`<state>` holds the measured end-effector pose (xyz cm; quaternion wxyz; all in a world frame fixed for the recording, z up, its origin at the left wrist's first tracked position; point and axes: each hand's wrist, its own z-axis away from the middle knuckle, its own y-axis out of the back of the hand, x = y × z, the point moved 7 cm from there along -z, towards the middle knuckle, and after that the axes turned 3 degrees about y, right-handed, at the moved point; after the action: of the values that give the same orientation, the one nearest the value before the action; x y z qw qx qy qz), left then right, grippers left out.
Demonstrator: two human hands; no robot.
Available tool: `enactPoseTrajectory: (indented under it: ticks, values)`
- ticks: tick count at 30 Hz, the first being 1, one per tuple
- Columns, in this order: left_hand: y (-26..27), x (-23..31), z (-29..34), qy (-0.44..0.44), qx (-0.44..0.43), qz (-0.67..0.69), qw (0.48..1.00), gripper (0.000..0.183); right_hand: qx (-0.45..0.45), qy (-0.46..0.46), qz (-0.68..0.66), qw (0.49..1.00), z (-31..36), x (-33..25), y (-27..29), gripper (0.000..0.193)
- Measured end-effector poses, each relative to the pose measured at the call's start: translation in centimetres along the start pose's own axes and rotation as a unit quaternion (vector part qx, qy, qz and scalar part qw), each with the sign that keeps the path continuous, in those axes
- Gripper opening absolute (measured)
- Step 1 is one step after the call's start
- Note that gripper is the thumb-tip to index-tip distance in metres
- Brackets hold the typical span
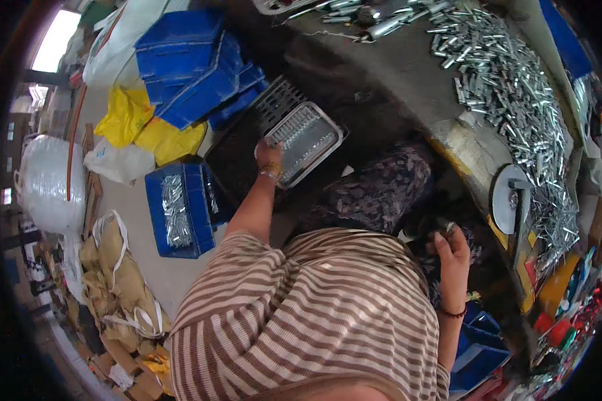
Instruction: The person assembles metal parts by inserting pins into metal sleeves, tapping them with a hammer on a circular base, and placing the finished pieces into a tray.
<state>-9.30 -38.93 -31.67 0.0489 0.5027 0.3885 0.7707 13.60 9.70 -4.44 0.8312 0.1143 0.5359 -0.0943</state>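
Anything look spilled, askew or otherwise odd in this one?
Silver metal pieces lie in a loose heap across the right-hand work surface, uncontained, unlike those in the blue bin. The stacked blue bins at upper left also look askew.

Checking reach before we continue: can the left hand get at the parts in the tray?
Likely yes: the left hand is at the left edge of the tray, and most of the parts lie uncovered.

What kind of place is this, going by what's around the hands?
Probably a small workshop or factory floor: a big heap of shiny metal pieces lies on the bench, blue plastic bins stand stacked, and a metal tray holds small parts in rows.
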Motion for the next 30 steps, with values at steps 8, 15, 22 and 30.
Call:
enactPoseTrajectory:
  ticks: [8,15,22,30]
  values:
    - [3.7,19.3,3.4,-0.192,0.02,0.194,0.962,0.027,0.012,-0.009,-0.065,0.998,-0.5,1.6,0.0,0.019]
    - [2.0,44.4,19.5,-0.478,-0.219,0.158,0.836,0.013,-0.041,0.036,-0.066,0.996,-0.2,-1.3,-0.9,0.015]
    - [-5.2,49.6,22.5,-0.679,-0.269,-0.093,0.677,0.031,0.025,0.113,0.129,0.985,1.7,-4.2,3.5,0.028]
    - [-5.3,49.6,22.3,-0.647,-0.307,-0.128,0.686,0.019,0.207,0.221,0.196,0.933,5.2,-8.8,11.1,0.021]
